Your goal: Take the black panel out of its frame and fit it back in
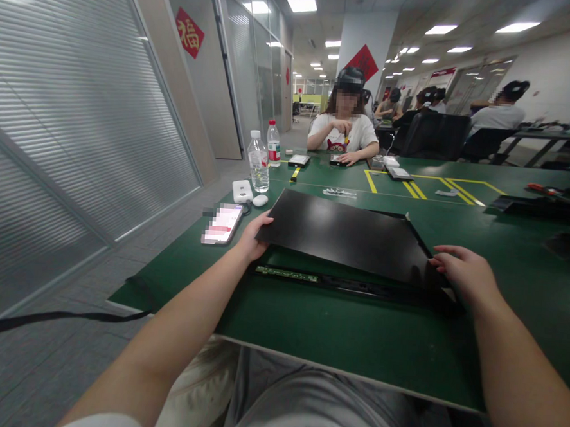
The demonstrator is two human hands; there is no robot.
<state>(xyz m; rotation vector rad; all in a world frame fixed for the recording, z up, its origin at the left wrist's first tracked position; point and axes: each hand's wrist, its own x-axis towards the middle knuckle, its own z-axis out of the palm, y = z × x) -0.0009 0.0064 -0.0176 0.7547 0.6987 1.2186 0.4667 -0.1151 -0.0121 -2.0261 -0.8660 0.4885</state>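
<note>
A thin, glossy black flat panel (346, 233), possibly a screen, is tilted over a black shallow frame (377, 289). A narrow green circuit board (286, 274) runs along the near left side of that frame. My left hand (254, 236) is closed on the panel's left edge, thumb on top and the other fingers mostly hidden beneath. At the opposite end, my right hand (467, 270) pinches the panel's near right corner. The panel's near left edge is raised off the frame, and it covers most of what lies inside.
On the green table (335, 342), a phone (222, 224), a white charger (242, 191), a white case (260, 200) and two water bottles (259, 162) stand left. Across sits a co-worker (344, 124) beside hard drives (298, 161). Dark parts (541, 206) lie far right.
</note>
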